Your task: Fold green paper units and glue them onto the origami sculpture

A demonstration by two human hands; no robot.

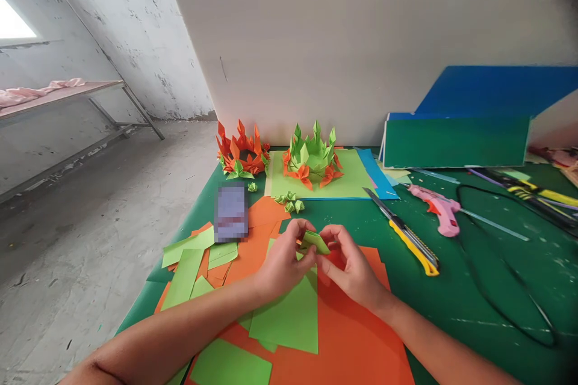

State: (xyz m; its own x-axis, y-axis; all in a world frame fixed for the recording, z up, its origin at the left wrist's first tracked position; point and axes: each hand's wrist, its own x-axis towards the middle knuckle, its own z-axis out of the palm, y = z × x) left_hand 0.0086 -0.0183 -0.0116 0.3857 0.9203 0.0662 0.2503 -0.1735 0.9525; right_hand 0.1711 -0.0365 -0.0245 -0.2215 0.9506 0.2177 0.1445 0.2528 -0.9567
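Observation:
Between my two hands is a small folded piece of green paper [317, 242], held up over the sheets at the middle of the table. My left hand [289, 258] pinches its left side between thumb and fingers. On the other side, my right hand [350, 261] has its fingers closed at the paper's right end. Beneath them lie a square green sheet [289, 319] and larger orange paper [356, 343]. Behind my hands stand a green folded-paper crown [313, 153] with orange flowers and an orange paper crown [241, 153]. Several little green folded pieces [289, 201] sit nearer.
A yellow utility knife [404, 234] and a pink glue gun [438, 207] with a trailing black cord lie to the right. Green strips [184, 277] and a blurred-out rectangular object [231, 212] are at left. A large white board [307, 60] stands behind the table.

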